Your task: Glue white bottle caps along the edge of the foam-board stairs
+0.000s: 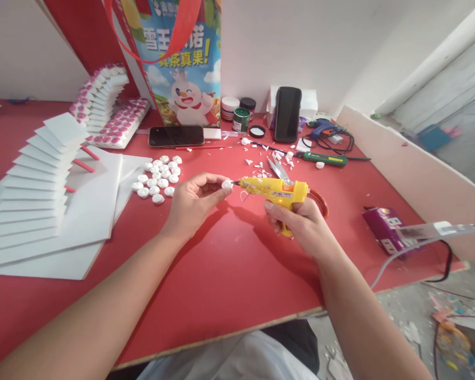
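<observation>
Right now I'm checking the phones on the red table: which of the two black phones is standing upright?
The black phone at the back, right of the paint jars, stands upright against a white box. The other black phone lies flat beside the printed bag.

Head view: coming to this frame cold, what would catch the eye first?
Dead centre, the right hand grips a yellow glue gun, its nozzle meeting a small white disc pinched in the left hand, over the red table. Left of that lie a cluster of white discs and a fanned staircase of white foam boards; a colourful cartoon bag stands behind.
</observation>
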The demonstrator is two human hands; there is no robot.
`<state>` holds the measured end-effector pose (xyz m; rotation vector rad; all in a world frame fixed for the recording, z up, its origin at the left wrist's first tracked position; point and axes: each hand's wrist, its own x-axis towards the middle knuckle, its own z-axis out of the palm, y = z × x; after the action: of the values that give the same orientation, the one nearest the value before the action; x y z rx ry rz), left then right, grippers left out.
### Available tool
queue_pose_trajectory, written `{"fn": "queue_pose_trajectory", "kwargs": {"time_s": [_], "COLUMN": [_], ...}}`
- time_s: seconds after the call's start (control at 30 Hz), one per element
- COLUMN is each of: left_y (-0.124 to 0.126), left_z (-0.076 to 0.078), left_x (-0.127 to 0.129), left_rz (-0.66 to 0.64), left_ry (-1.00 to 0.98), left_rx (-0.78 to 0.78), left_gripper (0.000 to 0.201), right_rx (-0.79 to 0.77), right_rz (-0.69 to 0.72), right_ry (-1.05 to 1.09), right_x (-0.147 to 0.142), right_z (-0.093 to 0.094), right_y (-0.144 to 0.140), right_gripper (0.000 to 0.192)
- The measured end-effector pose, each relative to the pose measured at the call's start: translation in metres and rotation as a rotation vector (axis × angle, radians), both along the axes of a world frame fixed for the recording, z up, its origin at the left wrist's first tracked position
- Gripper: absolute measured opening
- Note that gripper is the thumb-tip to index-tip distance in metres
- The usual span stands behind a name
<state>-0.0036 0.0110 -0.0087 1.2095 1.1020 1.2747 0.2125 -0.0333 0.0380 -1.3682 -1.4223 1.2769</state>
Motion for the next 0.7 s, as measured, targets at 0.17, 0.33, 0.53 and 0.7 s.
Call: {"fn": "queue_pose_trajectory", "kwargs": {"time_s": [0.17, 0.33, 0.53, 0.7], "left_y": [0.0001, 0.0, -0.0005, -0.0001], "left_z": [-0.0015, -0.0013, 0.0005, -0.0002], "left_x": [0.0, 0.0004, 0.0008, 0.0007], "left_rz": [-0.001, 0.0, 0.008, 0.004], "left_ry": [0.01, 0.009, -0.01, -0.034], "left_rx": [-0.003, -0.007, -0.02, -0.025], "left_gripper": [0.028, 0.029, 0.029, 0.029], "right_rx": [-0.002, -0.001, 0.02, 0.014], "right_rz": [-0.002, -0.001, 0.013, 0.019], "right_ry": [-0.014, -0.008, -0.026, -0.028], "right_x": [0.0002, -0.0011, 0.0005, 0.0016], "right_z": [0.0006, 0.0011, 0.0001, -0.0011], "right_y": [-0.0012, -0.0011, -0.0006, -0.0009], "right_gripper": [0.039, 0.04, 0.041, 0.042]}}
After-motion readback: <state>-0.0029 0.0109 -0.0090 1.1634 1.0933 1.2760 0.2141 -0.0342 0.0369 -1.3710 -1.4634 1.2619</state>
